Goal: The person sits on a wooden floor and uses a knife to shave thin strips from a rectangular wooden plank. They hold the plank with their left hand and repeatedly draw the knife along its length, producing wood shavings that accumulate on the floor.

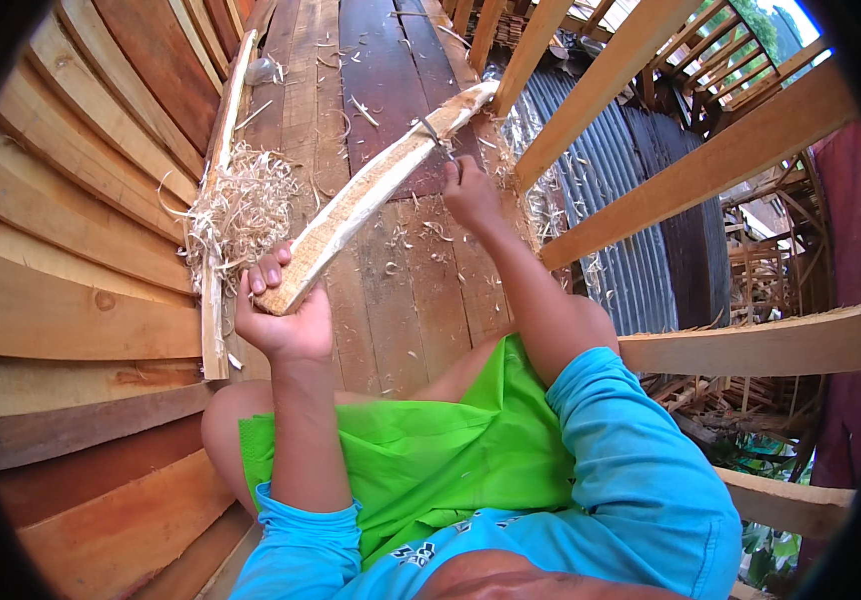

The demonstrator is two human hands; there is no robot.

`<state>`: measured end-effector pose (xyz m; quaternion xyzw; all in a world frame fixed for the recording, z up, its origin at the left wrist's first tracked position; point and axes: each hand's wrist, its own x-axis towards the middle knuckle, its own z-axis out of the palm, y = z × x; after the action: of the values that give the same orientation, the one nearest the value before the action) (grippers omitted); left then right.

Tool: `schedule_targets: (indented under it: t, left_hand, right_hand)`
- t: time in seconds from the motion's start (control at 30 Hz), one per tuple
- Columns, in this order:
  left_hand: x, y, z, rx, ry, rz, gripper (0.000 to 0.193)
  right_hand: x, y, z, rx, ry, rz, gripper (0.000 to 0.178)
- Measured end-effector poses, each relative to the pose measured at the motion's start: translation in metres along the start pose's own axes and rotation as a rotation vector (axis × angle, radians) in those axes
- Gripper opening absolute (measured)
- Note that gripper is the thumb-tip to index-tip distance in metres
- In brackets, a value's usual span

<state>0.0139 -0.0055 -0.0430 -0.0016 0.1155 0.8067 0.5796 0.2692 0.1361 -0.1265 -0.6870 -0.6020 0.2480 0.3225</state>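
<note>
A long pale strip of wood (371, 192) slants from the lower left up to the far right in front of me. Around its near end my left hand (286, 305) is wrapped, fingers over the top edge. Toward the far end, my right hand (471, 192) is closed on the handle of a knife (432, 130). The blade lies across the strip's upper face, and most of the handle is hidden in my fist. The strip's far tip is close to the railing on the right.
A heap of curled wood shavings (251, 205) lies on the left, by a long pale board (215, 310). More shavings dot the plank floor (391, 270). A plank wall (81, 290) rises on the left. Wooden railing slats (711, 165) stand on the right, with corrugated metal roofing (621, 230) beyond.
</note>
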Motion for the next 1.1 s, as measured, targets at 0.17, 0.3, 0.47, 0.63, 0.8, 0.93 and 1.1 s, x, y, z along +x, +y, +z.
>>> schedule_targets:
  t: [0.17, 0.3, 0.47, 0.63, 0.8, 0.93, 1.1]
  left_hand:
    - [-0.003, -0.002, 0.002, 0.045, -0.013, 0.018, 0.024]
    - [-0.003, -0.001, 0.001, 0.026, -0.017, 0.002, 0.024]
    - [-0.002, -0.002, -0.001, 0.040, -0.002, 0.014, 0.023]
    - [-0.001, 0.000, -0.007, 0.023, 0.010, -0.010, 0.023]
    - [-0.002, 0.001, 0.000, 0.028, 0.054, 0.015, 0.022]
    - [-0.002, 0.001, 0.006, 0.056, 0.056, 0.045, 0.022]
    - [-0.002, 0.000, 0.000, 0.042, 0.003, 0.010, 0.022]
  right_hand:
    - [0.018, 0.009, -0.023, 0.873, -0.551, 0.407, 0.043]
    - [0.025, 0.010, -0.034, 0.906, -0.688, 0.489, 0.047]
    - [0.009, -0.011, -0.015, -0.121, 0.090, -0.009, 0.039]
    - [0.003, -0.025, -0.011, -0.321, 0.253, -0.012, 0.031]
    - [0.000, -0.027, -0.009, -0.382, 0.244, -0.011, 0.030]
    - [0.011, 0.000, -0.003, -0.154, 0.211, -0.135, 0.035]
    - [0.016, -0.011, 0.010, 0.625, -0.129, 0.002, 0.033]
